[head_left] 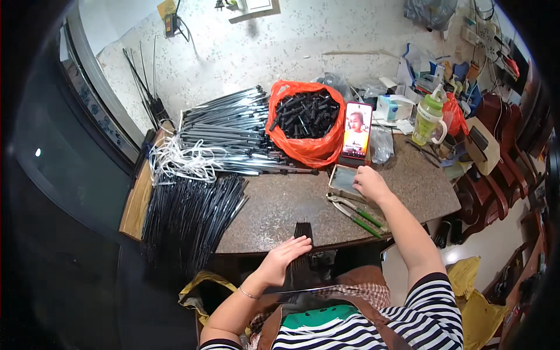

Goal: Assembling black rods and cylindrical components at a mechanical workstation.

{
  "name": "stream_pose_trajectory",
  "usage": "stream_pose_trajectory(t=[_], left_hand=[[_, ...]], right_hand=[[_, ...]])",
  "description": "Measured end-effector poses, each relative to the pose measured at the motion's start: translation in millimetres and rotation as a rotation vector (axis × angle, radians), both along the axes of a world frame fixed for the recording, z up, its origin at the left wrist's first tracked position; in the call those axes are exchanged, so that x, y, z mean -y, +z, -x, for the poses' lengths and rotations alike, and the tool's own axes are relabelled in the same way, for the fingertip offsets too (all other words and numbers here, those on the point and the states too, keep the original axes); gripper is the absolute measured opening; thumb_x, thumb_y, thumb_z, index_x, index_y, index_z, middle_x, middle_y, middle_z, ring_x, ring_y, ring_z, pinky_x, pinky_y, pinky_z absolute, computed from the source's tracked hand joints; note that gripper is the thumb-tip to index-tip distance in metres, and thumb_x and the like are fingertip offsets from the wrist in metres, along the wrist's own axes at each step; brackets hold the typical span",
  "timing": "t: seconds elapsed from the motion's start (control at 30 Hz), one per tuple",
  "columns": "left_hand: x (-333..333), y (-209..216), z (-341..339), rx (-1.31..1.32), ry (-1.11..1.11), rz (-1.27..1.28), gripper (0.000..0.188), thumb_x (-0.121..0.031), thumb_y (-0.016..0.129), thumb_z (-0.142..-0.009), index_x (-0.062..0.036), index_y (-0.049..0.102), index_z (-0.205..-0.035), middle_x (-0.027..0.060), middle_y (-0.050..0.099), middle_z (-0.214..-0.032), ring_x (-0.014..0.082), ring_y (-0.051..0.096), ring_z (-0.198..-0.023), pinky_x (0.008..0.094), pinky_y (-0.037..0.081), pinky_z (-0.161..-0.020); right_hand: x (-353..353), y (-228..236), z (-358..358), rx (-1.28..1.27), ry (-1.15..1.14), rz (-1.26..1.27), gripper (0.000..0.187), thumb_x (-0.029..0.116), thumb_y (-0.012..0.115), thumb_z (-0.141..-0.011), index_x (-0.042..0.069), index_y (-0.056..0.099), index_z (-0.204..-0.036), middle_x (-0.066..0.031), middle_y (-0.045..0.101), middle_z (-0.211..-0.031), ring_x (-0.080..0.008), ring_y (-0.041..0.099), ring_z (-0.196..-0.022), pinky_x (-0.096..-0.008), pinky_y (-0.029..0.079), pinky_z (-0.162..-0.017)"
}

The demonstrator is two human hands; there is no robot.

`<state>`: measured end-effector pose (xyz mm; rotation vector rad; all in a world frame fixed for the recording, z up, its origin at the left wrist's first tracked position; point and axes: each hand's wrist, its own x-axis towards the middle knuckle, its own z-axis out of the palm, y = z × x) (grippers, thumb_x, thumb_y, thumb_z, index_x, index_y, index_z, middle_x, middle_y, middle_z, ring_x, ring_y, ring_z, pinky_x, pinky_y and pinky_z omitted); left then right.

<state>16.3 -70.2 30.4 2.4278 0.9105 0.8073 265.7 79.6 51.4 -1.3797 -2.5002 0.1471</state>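
My left hand (290, 254) lies with fingers stretched out across a row of thin black rods (303, 230) at the table's front edge. The rods' tips poke past the fingers onto the tabletop; their lower part runs down over my lap. My right hand (370, 182) reaches into a small shallow open box (342, 177), fingertips pinched together. Whatever they hold is too small or hidden to make out. Just in front of the box lie pliers (357, 216) with green handles. A phone (357, 132) with its screen lit stands behind the box.
A red plastic bag (305, 153) holds many black plastic parts. Left of it are piled metal rods (224, 137), white cords (181, 160) and a heap of black rods (192, 210). A green bottle (429, 119) and clutter stand at the right, near wooden chairs (496, 181).
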Motion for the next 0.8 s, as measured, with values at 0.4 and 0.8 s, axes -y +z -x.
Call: stream_pose_trajectory(t=[0.4, 0.8], left_hand=[[-8.1, -31.6, 24.7, 0.083, 0.038, 0.125, 0.054, -0.031, 0.062, -0.055, 0.0004, 0.050, -0.097, 0.0139, 0.048, -0.103, 0.0283, 0.043, -0.100, 0.0360, 0.033, -0.085], [-13.2, -43.9, 25.4, 0.108, 0.110, 0.026, 0.026, -0.009, 0.045, -0.066, -0.0005, 0.054, -0.090, 0.0117, 0.052, -0.098, 0.0258, 0.047, -0.096, 0.0350, 0.036, -0.083]], right_hand=[[32.1, -48.5, 43.5, -0.219, 0.428, -0.161, 0.016, 0.005, 0.047, -0.063, 0.006, 0.049, -0.080, -0.0064, 0.043, -0.066, -0.0219, 0.050, -0.062, -0.0308, 0.044, -0.050], [59.2, -71.9, 84.3, -0.109, 0.247, 0.015, 0.012, 0.006, 0.047, -0.063, 0.001, 0.049, -0.075, -0.0084, 0.045, -0.067, -0.0221, 0.052, -0.062, -0.0313, 0.044, -0.049]])
